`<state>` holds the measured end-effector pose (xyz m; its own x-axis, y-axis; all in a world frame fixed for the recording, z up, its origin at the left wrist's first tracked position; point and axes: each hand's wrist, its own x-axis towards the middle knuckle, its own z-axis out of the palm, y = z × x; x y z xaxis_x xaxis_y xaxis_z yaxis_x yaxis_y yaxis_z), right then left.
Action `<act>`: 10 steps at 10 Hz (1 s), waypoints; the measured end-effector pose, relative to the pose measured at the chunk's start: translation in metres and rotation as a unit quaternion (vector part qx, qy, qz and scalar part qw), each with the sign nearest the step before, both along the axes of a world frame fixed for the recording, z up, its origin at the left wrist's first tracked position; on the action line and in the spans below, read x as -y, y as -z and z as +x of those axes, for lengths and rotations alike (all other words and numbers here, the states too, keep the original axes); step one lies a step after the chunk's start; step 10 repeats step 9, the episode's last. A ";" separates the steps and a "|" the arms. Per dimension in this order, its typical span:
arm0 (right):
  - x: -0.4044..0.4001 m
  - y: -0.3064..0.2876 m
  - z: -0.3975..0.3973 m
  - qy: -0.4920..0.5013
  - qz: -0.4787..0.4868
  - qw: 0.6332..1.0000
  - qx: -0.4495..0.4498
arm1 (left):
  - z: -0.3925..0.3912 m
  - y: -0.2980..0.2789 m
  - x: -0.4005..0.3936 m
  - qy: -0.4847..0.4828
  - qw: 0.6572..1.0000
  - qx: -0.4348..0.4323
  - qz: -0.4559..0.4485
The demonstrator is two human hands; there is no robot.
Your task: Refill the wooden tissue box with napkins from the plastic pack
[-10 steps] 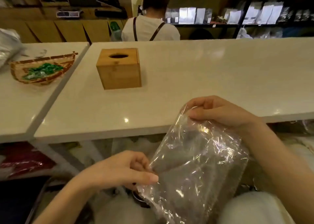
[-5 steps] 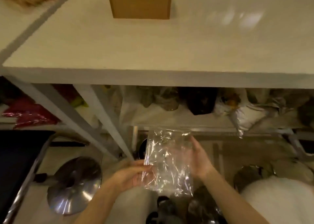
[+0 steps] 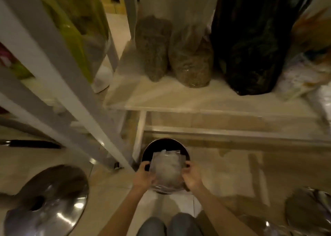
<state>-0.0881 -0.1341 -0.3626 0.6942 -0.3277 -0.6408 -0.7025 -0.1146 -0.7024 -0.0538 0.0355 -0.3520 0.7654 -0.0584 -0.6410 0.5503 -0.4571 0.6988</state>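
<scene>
I am looking down under the counter. The clear plastic pack (image 3: 167, 167) hangs over a round dark bin (image 3: 165, 143) on the floor. My left hand (image 3: 144, 175) grips the pack's left edge and my right hand (image 3: 192, 176) grips its right edge. The pack looks crumpled and see-through, and I cannot tell whether anything is inside it. The wooden tissue box is out of view.
A white table leg (image 3: 75, 92) slants down just left of the bin. A low shelf (image 3: 206, 101) carries clear bags of dried goods (image 3: 190, 56) and a black bag (image 3: 250, 44). Chrome stool bases (image 3: 46, 201) stand at left and right. My knees (image 3: 169, 225) show at the bottom.
My view has swung from the countertop down to the floor. Both hands have lowered the plastic pack from counter height to the bin's mouth. The wooden tissue box has left the view.
</scene>
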 end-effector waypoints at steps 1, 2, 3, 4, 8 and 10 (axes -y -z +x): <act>-0.004 0.038 0.010 -0.051 -0.069 0.996 0.009 | 0.007 0.059 0.000 0.124 0.983 0.077 0.114; -0.006 0.065 0.018 -0.112 -0.095 0.989 -0.023 | 0.013 0.087 0.003 0.246 0.935 0.107 0.231; -0.008 0.084 0.024 -0.187 -0.113 0.975 -0.036 | 0.016 0.098 0.005 0.357 0.874 0.109 0.311; -0.009 0.076 0.028 -0.241 -0.142 0.958 -0.063 | 0.011 0.090 0.004 0.378 0.859 0.105 0.330; -0.017 -0.166 0.017 -0.304 -0.198 0.925 0.113 | 0.021 -0.151 0.008 0.364 0.896 0.062 0.246; -0.017 -0.254 0.014 -0.328 -0.238 0.900 0.159 | 0.024 -0.245 0.010 0.385 0.899 0.071 0.197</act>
